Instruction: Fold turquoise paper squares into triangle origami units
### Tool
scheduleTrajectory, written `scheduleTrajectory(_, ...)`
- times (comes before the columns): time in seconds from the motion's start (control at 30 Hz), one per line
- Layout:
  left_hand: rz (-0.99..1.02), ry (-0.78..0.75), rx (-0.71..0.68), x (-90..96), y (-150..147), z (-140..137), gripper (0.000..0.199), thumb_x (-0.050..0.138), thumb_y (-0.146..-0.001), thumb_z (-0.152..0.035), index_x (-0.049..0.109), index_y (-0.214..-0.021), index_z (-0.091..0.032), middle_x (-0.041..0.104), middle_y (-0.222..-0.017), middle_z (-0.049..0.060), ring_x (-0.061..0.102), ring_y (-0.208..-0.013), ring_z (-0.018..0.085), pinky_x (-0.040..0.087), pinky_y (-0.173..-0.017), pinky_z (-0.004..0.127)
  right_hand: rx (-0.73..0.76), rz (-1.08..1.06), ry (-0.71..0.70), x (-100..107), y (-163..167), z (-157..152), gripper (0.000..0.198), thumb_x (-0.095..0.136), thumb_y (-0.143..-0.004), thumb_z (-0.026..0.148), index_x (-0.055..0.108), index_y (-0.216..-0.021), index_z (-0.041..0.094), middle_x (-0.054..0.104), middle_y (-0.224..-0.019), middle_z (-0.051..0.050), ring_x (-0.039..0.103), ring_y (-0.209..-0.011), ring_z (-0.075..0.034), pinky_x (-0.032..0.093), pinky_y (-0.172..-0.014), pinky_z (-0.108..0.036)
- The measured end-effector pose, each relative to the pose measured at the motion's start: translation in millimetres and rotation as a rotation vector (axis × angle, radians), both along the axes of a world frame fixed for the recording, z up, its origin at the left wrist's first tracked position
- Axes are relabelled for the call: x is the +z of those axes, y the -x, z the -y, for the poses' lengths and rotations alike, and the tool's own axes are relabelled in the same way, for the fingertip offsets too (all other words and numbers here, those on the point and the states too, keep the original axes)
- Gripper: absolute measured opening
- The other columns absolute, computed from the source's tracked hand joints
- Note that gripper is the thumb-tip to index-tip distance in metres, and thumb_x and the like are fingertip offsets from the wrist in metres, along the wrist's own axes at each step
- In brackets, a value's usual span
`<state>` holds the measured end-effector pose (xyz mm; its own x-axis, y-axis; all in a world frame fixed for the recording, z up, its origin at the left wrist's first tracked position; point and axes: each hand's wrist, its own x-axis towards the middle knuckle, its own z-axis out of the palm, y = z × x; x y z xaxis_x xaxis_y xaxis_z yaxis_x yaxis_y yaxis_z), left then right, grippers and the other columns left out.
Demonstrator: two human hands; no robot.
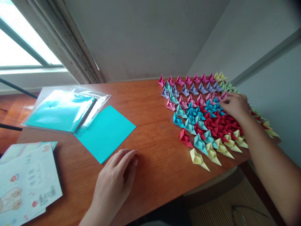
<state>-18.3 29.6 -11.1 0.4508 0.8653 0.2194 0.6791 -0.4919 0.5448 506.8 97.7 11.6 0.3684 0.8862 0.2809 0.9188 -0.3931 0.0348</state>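
Rows of small folded paper boats in several colours cover the right part of the table, among them blue boats (191,110), red boats (217,125) and yellow boats (198,158). My right hand (236,105) reaches over them, its fingers pinched at the blue group near the back right. A bit of blue paper shows between those fingers, seemingly a boat, mostly hidden. My left hand (115,177) rests on the table, fingers loosely bent, thumb apart, holding nothing. Just beyond it lies a small stack of turquoise square paper (107,133).
A clear plastic packet of turquoise paper (60,110) lies at the back left. Printed paper packs (28,182) are at the front left. The wooden table (150,135) meets a wall behind; a window and curtain (72,40) stand at the left.
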Motion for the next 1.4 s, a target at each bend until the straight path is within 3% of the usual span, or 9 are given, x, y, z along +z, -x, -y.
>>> scheduleTrajectory(0.17,-0.001,0.002,0.001,-0.6,0.3,-0.8,0.020,0.053,-0.098,-0.026,0.064,-0.115,-0.023,0.069,-0.113,0.005,0.070,-0.094,0.019,0.056,-0.078,0.029,0.007,0.011,-0.018,5.6,3.6,0.9,0.014,0.066,-0.084,0.019,0.077,-0.077,0.012,0.076,-0.095,-0.018,0.064,-0.108,-0.024,0.038,-0.093,-0.034)
scheduleTrajectory(0.4,-0.037,-0.023,-0.006,0.6,-1.4,-0.4,0.019,0.051,-0.099,-0.027,0.063,-0.113,-0.023,0.070,-0.112,0.006,0.070,-0.093,0.019,0.056,-0.079,0.029,-0.004,0.030,-0.099,31.8,24.8,18.1,0.014,0.066,-0.087,0.020,0.077,-0.088,0.011,0.073,-0.116,-0.022,0.065,-0.113,-0.025,0.042,-0.098,-0.032)
scheduleTrajectory(0.53,-0.189,-0.150,0.021,9.9,4.6,-5.2,0.022,0.047,-0.100,-0.029,0.063,-0.115,-0.024,0.071,-0.116,0.006,0.070,-0.098,0.023,0.055,-0.082,0.033,0.237,-0.082,-0.285,50.9,89.7,52.8,0.011,0.064,-0.089,0.021,0.075,-0.088,0.019,0.075,-0.114,-0.012,0.068,-0.108,-0.023,0.047,-0.101,-0.033)
scheduleTrajectory(0.63,-0.397,-0.275,0.076,19.4,13.1,-17.0,0.028,0.047,-0.100,-0.029,0.061,-0.123,-0.022,0.068,-0.126,0.010,0.067,-0.108,0.031,0.053,-0.087,0.042,0.454,-0.244,-0.295,57.6,162.0,84.0,0.008,0.065,-0.090,0.024,0.072,-0.091,0.022,0.075,-0.109,-0.006,0.070,-0.102,-0.023,0.052,-0.097,-0.038)
scheduleTrajectory(0.77,-0.619,-0.313,0.126,25.6,20.4,-35.2,0.036,0.047,-0.099,-0.030,0.057,-0.130,-0.014,0.058,-0.140,0.020,0.062,-0.117,0.039,0.052,-0.082,0.045,0.677,-0.596,-0.133,47.9,254.7,115.0,0.014,0.059,-0.094,0.014,0.068,-0.097,0.024,0.073,-0.108,-0.004,0.067,-0.107,-0.021,0.052,-0.100,-0.039)
scheduleTrajectory(0.93,-0.715,-0.274,0.122,27.4,16.3,-41.9,0.021,0.042,-0.099,-0.022,0.062,-0.104,-0.018,0.070,-0.113,0.013,0.070,-0.091,0.030,0.045,-0.062,0.037,0.779,-0.830,0.037,21.9,325.6,130.6,0.016,0.055,-0.095,0.010,0.067,-0.095,0.022,0.072,-0.105,-0.004,0.064,-0.104,-0.019,0.053,-0.094,-0.034)
scheduleTrajectory(1.03,-0.733,-0.276,0.108,30.3,13.5,-39.9,0.021,0.041,-0.097,-0.016,0.060,-0.089,-0.019,0.070,-0.096,0.010,0.070,-0.083,0.027,0.038,-0.056,0.034,0.778,-0.882,0.041,13.0,345.6,135.6,0.015,0.055,-0.094,0.011,0.067,-0.095,0.021,0.071,-0.105,-0.004,0.063,-0.102,-0.019,0.053,-0.094,-0.034)
scheduleTrajectory(1.23,-0.752,-0.224,0.164,36.9,17.7,-37.5,0.026,0.038,-0.095,-0.011,0.057,-0.079,-0.020,0.068,-0.073,0.009,0.068,-0.065,0.028,0.020,-0.047,0.030,0.794,-0.905,0.064,5.9,359.6,145.3,0.015,0.057,-0.093,0.012,0.068,-0.094,0.022,0.071,-0.101,-0.004,0.063,-0.098,-0.019,0.053,-0.089,-0.034)
scheduleTrajectory(1.4,-0.737,-0.228,0.201,36.7,23.4,-37.1,0.027,0.041,-0.098,-0.017,0.061,-0.079,-0.021,0.070,-0.072,0.009,0.069,-0.064,0.030,0.017,-0.048,0.029,0.780,-0.900,0.075,-0.6,361.1,149.2,0.016,0.056,-0.093,0.011,0.068,-0.094,0.021,0.071,-0.101,-0.005,0.062,-0.097,-0.019,0.052,-0.089,-0.034)
